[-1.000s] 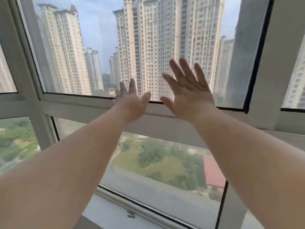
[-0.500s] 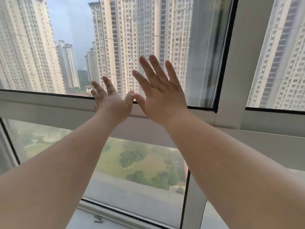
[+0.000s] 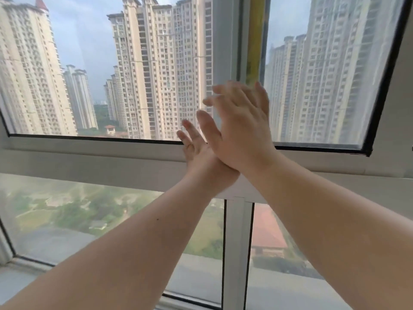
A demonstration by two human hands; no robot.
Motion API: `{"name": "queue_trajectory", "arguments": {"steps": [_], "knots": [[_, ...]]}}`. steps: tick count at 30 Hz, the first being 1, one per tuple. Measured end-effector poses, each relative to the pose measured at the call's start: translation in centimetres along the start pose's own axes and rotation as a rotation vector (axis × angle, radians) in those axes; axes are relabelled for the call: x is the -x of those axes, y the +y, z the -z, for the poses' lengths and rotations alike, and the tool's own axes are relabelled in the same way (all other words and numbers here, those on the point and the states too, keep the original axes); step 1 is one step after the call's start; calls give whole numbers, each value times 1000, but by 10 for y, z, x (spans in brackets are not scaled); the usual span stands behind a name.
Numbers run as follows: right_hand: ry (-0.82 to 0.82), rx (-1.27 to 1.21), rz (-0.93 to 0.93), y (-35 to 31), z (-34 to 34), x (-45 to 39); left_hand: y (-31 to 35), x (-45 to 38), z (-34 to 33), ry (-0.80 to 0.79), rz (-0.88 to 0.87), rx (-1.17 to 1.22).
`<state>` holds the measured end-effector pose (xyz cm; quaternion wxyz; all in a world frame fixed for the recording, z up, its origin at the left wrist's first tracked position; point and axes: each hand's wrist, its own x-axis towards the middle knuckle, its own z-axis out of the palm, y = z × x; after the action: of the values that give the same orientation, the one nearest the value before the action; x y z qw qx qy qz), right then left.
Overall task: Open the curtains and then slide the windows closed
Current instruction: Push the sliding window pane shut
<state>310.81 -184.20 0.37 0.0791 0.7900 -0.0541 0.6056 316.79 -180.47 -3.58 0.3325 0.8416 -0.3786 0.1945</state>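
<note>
A sliding window sash [image 3: 225, 52] with a white upright frame stands at the top centre, its glass to the left. My right hand [image 3: 242, 130] lies flat with spread fingers over the lower end of that upright, slightly blurred. My left hand [image 3: 199, 151] is flat and open just below and left of it, partly under the right hand, at the sash's bottom rail [image 3: 89, 148]. A second pane [image 3: 324, 74] with a black edge sits to the right. No curtain is in view.
A white horizontal frame bar [image 3: 89, 166] crosses the middle. Below it are fixed lower panes split by a white mullion [image 3: 238, 253]. A yellowish strip [image 3: 254, 41] runs between the two upper panes. Tall apartment towers and green ground lie outside.
Both hands have moved right along the upper window together and now overlap. The sash's upright frame has come from out of view to under my right hand.
</note>
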Motion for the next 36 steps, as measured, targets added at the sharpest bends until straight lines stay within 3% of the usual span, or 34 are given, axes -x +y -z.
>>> {"name": "queue_trajectory", "arguments": {"steps": [4, 7, 10, 12, 15, 18, 23, 25, 27, 30, 33, 36], "knots": [[-103, -96, 111, -12, 7, -30, 7, 28, 21, -148, -258, 251], [-190, -36, 80, -4, 5, -37, -15, 15, 41, 105, -285, 250], [-235, -16, 33, 7, 5, -37, -51, -11, 55, 297, -75, 124], [-255, 33, 30, 14, 8, -33, -71, -25, 62, 273, 70, -4], [-259, 112, 44, 19, 11, -28, -82, -35, 60, 172, 115, -97], [-251, 147, 38, 24, 14, -27, -60, -30, 40, 69, 24, -77], [-249, 197, 37, 31, 13, -27, -23, -8, 27, 32, -183, -50], [-266, 182, 56, 32, 12, -25, -22, -3, 34, 93, -347, -22], [-277, 153, 76, 32, 10, -23, -23, -1, 46, 258, -400, 140], [-298, 176, 73, 37, 8, -19, -32, -17, 53, 442, -177, 175], [-313, 310, 31, 54, 12, -10, -39, -32, 44, 291, 69, 150], [-274, 372, -5, 71, 21, 1, -36, -35, 25, 213, 34, 224]]}}
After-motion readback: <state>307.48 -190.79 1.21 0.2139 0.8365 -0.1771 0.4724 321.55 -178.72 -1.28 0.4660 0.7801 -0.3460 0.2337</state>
